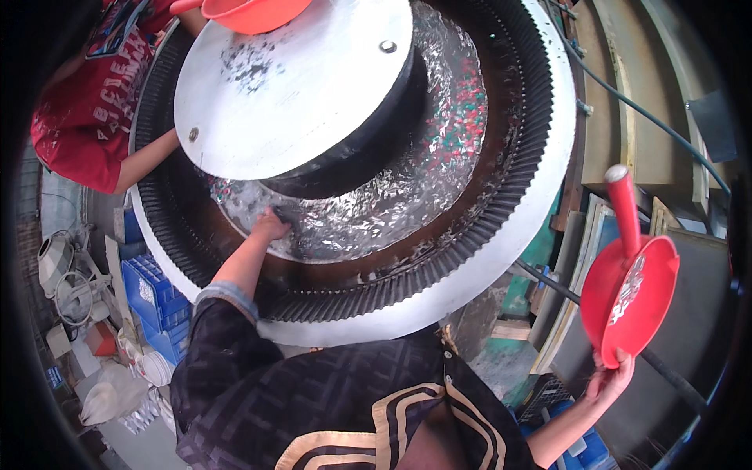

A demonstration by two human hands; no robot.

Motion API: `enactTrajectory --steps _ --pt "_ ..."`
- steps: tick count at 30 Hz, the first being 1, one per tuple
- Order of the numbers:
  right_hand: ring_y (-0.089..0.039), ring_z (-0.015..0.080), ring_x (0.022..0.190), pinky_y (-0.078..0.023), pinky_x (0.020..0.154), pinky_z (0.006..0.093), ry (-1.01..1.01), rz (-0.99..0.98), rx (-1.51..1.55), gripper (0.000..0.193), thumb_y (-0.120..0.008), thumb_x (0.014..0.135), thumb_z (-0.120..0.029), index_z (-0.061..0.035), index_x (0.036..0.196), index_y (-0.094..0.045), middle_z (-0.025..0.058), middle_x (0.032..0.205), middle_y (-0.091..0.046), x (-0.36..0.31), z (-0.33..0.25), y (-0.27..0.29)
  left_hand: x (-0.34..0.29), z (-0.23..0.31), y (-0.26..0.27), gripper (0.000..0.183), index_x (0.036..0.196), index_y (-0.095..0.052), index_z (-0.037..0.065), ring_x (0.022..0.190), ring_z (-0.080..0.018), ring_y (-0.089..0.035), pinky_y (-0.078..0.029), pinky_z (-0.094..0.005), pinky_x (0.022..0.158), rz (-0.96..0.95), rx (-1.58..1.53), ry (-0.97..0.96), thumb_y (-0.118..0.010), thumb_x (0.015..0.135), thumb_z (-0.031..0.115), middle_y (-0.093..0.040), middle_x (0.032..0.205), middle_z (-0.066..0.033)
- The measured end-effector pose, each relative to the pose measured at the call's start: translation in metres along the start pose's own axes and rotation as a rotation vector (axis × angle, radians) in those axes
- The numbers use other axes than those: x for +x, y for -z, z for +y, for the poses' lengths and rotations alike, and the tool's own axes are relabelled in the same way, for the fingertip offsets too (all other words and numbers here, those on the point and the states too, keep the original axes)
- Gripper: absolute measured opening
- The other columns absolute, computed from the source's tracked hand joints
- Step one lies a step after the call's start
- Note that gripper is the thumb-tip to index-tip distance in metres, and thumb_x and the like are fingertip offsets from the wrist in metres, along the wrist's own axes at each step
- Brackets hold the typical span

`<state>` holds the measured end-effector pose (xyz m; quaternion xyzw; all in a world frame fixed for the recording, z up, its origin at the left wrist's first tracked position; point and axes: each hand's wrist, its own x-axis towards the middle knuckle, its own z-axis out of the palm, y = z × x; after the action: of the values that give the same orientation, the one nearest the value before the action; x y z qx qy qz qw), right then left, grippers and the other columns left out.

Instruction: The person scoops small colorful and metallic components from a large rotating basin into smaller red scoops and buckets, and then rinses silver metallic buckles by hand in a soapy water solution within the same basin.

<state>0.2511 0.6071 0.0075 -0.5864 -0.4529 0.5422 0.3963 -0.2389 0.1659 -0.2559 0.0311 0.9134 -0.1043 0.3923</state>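
My left hand (pixel 270 225) reaches into the ring-shaped trough (pixel 517 149) of a large round machine, at the near left of its white disc. Its fingers look curled at the surface of the wet, shiny small pieces (pixel 368 223); what they hold is too small to make out. Out to the right, my right hand (pixel 611 377) grips the lower rim of a red plastic scoop (pixel 599 294). The scoop is tilted with its handle up, and some small silvery pieces (pixel 629 290) lie inside it.
The white disc (pixel 313 86) covers the machine's middle; a second red scoop (pixel 254 12) sits at its far edge. A person in a red shirt (pixel 94 117) reaches in from the left. Blue crates (pixel 157 294) stand at lower left. Boards and a hose (pixel 627 102) line the right.
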Motion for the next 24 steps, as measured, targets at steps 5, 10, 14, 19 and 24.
enactTrajectory --steps 5,10,14,19,24 --pt "-0.065 0.0298 0.081 -0.061 0.061 0.0338 0.020 -0.027 0.041 0.045 -0.060 0.077 -0.008 0.0080 0.117 -0.044 0.0209 0.108 -0.055 -0.024 -0.010 -0.044 -0.014 0.056 -0.051 0.070 0.132 -0.027 -0.007 0.128 -0.0338 -0.033 -0.024 -0.0479 0.103 -0.063 -0.079 0.297 -0.046 0.084 0.040 -0.035 0.136 -0.0222" --pt "-0.064 0.0307 0.084 -0.061 0.067 0.0350 -0.038 -0.202 0.088 0.038 -0.060 0.079 -0.006 0.0088 0.111 -0.047 0.0196 0.105 -0.058 -0.054 -0.012 -0.081 -0.066 0.117 -0.071 0.060 0.121 -0.040 -0.006 0.118 -0.0366 -0.045 -0.036 -0.0449 0.100 0.006 -0.103 -0.346 -0.064 0.073 0.021 -0.045 0.127 -0.0233" --pt "-0.064 0.0318 0.085 -0.061 0.069 0.0377 -0.002 -0.208 0.123 0.033 -0.059 0.081 -0.005 0.0094 0.108 -0.049 0.0192 0.104 -0.058 -0.096 -0.015 -0.139 -0.045 0.122 -0.073 0.040 0.115 -0.049 0.005 0.092 -0.0215 -0.061 -0.052 -0.0387 0.079 -0.517 -0.624 -0.660 -0.066 0.079 0.009 -0.062 0.099 -0.0125" --pt "-0.064 0.0289 0.087 -0.059 0.070 0.0436 -0.135 -0.439 0.257 0.035 -0.056 0.078 -0.001 0.0098 0.111 -0.048 0.0188 0.108 -0.058 -0.130 -0.018 -0.201 -0.046 0.092 -0.010 0.024 0.107 -0.054 0.008 0.074 -0.0128 -0.060 -0.052 -0.0321 0.061 -0.965 -0.749 -0.826 -0.063 0.086 0.015 -0.062 0.090 -0.0039" --pt "-0.065 0.0277 0.087 -0.059 0.071 0.0416 -0.050 -0.539 0.227 0.033 -0.055 0.080 -0.002 0.0094 0.110 -0.049 0.0195 0.106 -0.059 -0.157 -0.026 -0.271 -0.036 0.034 0.042 0.025 0.114 -0.055 0.014 0.097 -0.0210 -0.059 -0.051 -0.0364 0.081 -0.500 0.020 -1.074 -0.054 0.089 0.014 -0.063 0.104 -0.0074"
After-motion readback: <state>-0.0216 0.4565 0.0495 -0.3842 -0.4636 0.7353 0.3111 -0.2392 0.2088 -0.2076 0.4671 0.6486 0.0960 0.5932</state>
